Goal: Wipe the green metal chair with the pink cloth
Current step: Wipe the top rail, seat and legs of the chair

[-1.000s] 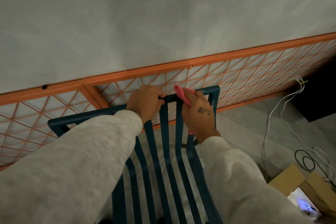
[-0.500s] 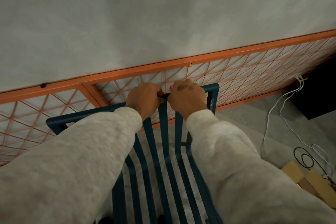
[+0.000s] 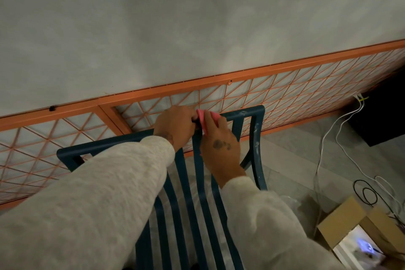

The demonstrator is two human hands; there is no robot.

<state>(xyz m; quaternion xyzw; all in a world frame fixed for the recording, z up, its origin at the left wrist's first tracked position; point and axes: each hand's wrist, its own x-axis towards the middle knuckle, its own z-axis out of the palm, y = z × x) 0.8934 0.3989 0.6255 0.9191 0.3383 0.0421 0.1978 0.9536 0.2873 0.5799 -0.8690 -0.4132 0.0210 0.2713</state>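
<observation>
The chair (image 3: 65,153) stands on the floor (image 3: 291,149) right in front of the person, its back turned to the wall (image 3: 197,28). From above you look along its slats (image 3: 188,204) to the top rail (image 3: 238,114). The cloth (image 3: 203,120) is bunched on that rail near its middle, where a slat meets it.

The right hand (image 3: 219,149) has its grip closed round the cloth, fingers curled over the wad and pressing it onto the metal. I take it the wad is kept small so it can reach the corner between rail and slat. The left hand (image 3: 175,125) sits just beside it, touching the cloth's edge, with its grip wrapped over the rail itself. That looks like bracing, since a light chair would shift under rubbing. Pale smears show on the right post (image 3: 257,138) and the rail's corner, so plenty seems left to wipe.

Behind the chair an orange grid panel (image 3: 285,98) runs along the foot of the pale grey wall. The floor is pale too. To the right, white cables (image 3: 324,138) trail down past a black block (image 3: 385,116), and a thin black lead (image 3: 368,195) loops near them. An open cardboard box (image 3: 341,226) sits in the near right corner with something glowing bluish inside; I cannot tell what it is.
</observation>
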